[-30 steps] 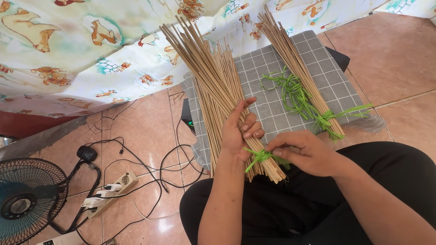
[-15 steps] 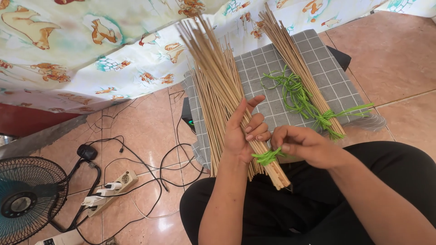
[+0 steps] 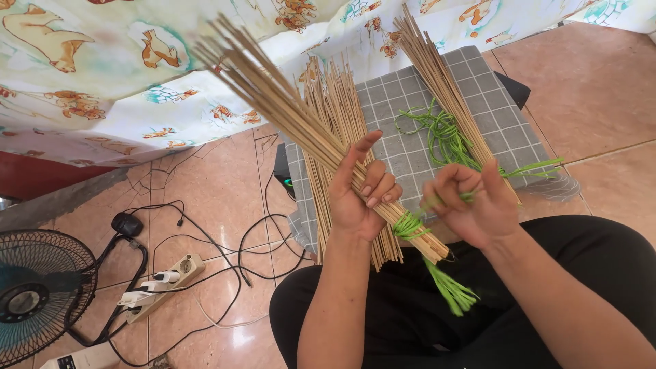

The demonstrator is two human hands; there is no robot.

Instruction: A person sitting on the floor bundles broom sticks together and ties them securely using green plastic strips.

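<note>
My left hand point(image 3: 359, 191) grips a bundle of thin tan sticks point(image 3: 287, 113) near its lower end, with the free ends fanning up to the left. A green strip point(image 3: 408, 224) is wound round the bundle just below that hand. My right hand point(image 3: 471, 201) is closed on one end of the strip, held taut, and the other end point(image 3: 451, 290) hangs over my black trousers. More loose sticks point(image 3: 335, 123) lie on the grey checked cloth point(image 3: 410, 160) behind.
A tied stick bundle point(image 3: 444, 89) and loose green strips point(image 3: 441, 137) lie on the cloth. A patterned sheet point(image 3: 123, 75) hangs at the back. Cables and a power strip point(image 3: 160, 283) cross the tiled floor, with a fan point(image 3: 34, 294) at the left.
The held bundle has tilted, its free ends swinging left. My right hand has risen and drawn the green strip taut, and a loose green end now hangs below the bundle.
</note>
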